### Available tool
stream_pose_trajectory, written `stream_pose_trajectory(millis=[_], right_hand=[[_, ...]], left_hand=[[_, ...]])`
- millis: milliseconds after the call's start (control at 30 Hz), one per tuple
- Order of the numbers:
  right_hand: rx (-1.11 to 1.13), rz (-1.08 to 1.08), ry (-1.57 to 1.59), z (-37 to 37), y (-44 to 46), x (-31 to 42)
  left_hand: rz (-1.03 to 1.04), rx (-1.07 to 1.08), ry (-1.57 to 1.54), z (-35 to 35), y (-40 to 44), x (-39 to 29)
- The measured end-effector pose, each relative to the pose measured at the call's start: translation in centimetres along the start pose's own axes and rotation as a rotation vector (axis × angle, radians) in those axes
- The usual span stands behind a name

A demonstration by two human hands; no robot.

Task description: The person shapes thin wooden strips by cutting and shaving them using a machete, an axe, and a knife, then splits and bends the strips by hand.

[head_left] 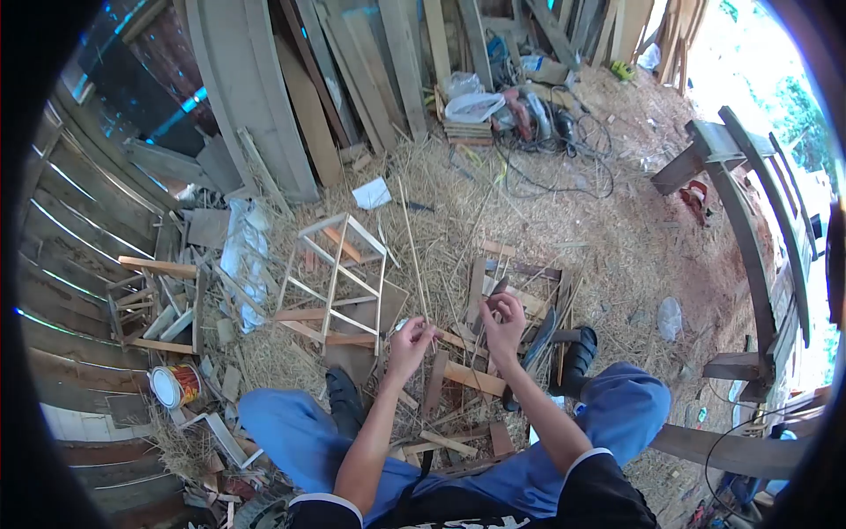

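Note:
My left hand [411, 345] is closed in a pinch above the litter between my knees. A small thin stick seems to poke out from its fingertips, too small to make out well. To its right, my right hand [504, 324] is wrapped round a knife; its dark pointed blade [500, 286] sticks up past the fingers and the handle is hidden. The two hands are apart. Beyond the left hand, long thin strips [411, 234] lie on the ground. A light wooden frame [333, 273] with crossbars stands to the left of my hands.
Wood offcuts [476, 377] lie between my feet. At left are a small wooden stool [160, 266] and a paint can [167, 386]. Planks [256, 97] lean against the far wall, near power tools [529, 115] with cords. A large wooden frame [749, 220] stands at right.

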State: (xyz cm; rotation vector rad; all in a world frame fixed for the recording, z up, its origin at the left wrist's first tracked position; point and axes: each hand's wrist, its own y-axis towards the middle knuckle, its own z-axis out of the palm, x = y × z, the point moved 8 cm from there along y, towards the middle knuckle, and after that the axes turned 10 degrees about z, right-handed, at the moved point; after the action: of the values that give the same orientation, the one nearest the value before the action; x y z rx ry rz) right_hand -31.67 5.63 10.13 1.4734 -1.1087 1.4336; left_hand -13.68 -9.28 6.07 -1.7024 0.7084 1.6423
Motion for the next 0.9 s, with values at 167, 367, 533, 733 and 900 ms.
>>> stream_pose_trajectory(millis=[167, 367, 533, 733, 900], right_hand=[[0.268, 0.153, -0.004, -3.3, -1.5, 5.8], [0.134, -0.11, 0.087, -11.0, -4.0, 9.3], [0.125, 0.258, 0.133, -14.5, -3.3, 4.8], [0.065, -0.046, -0.184, -15.7, -4.8, 11.9], [-0.022, -0.163, -0.524, -17.3, -5.5, 13.6]], left_hand=[[0.084, 0.108, 0.025, 3.5, -3.3, -7.1], [0.141, 0.217, -0.034, 7.7, -8.3, -12.1], [0.153, 0.259, 0.005, 9.8, -10.6, -13.4], [0.156, 0.288, -0.004, 12.0, -9.9, -15.9], [0.183, 0.418, -0.04, 15.6, -9.7, -17.3]])
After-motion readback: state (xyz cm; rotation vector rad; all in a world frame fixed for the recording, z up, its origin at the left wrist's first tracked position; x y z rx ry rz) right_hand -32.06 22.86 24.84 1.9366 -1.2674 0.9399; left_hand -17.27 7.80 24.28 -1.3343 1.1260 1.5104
